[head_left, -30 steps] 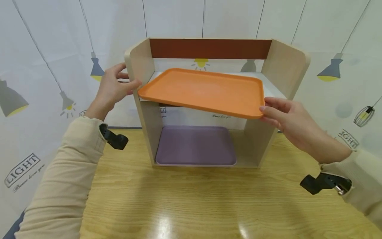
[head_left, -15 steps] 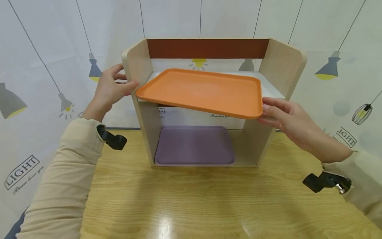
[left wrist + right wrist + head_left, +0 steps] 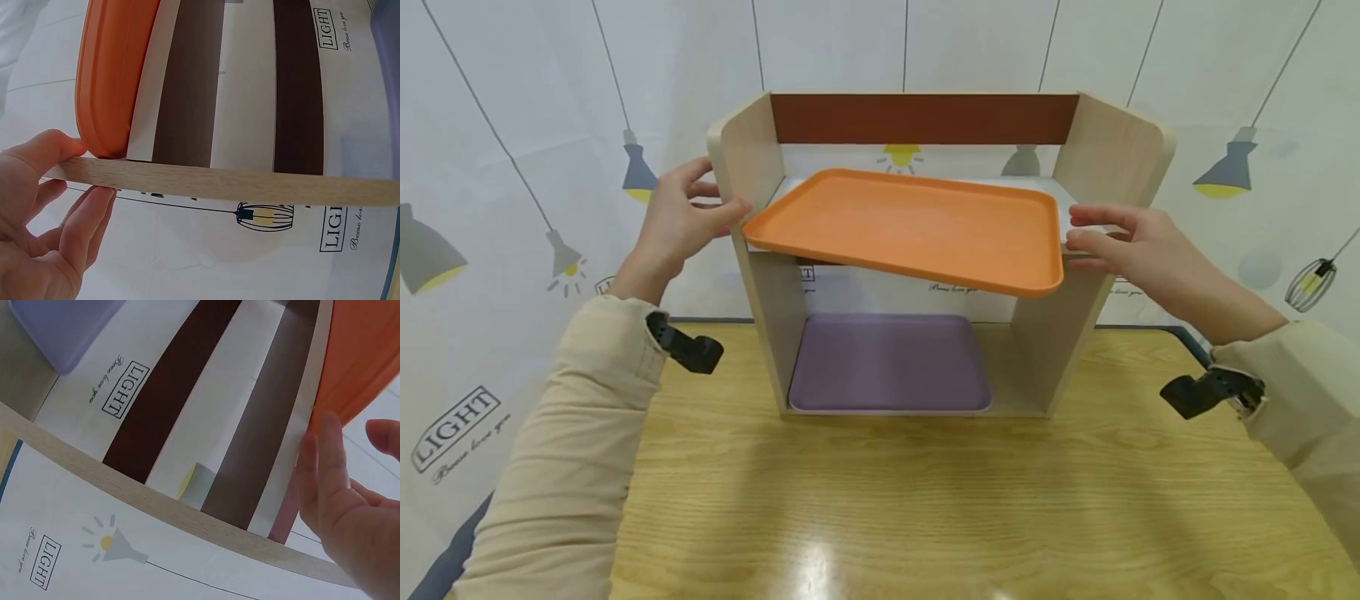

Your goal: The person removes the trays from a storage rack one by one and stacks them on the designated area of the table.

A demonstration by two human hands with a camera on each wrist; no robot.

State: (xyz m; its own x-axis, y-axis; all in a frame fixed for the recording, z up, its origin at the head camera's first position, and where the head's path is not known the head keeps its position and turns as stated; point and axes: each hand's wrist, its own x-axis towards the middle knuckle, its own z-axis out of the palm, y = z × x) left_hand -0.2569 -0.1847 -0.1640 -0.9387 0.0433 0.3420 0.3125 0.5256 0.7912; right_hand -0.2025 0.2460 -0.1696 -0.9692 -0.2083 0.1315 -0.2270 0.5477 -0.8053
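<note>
An orange tray (image 3: 910,229) lies skewed on the white upper shelf (image 3: 1082,221) of a small wooden shelf unit (image 3: 760,317), its right front corner jutting past the shelf's front edge. My left hand (image 3: 681,218) grips the unit's left side panel (image 3: 219,181), thumb on the inner side by the tray's corner and fingers on the outer side. Just off the tray's right edge is my right hand (image 3: 1138,242), its fingers extended and holding nothing. In the right wrist view, those fingertips (image 3: 330,425) overlap the orange tray.
A purple tray (image 3: 891,362) lies on the unit's bottom board, toward the left. Across the top back runs a reddish-brown board (image 3: 925,119). The unit stands on a wood-grain table (image 3: 880,500) before a wall covering printed with lamps.
My right hand has let go of the orange tray's right front corner and moved up and back along its right edge. The left hand and the tray have stayed about where they were.
</note>
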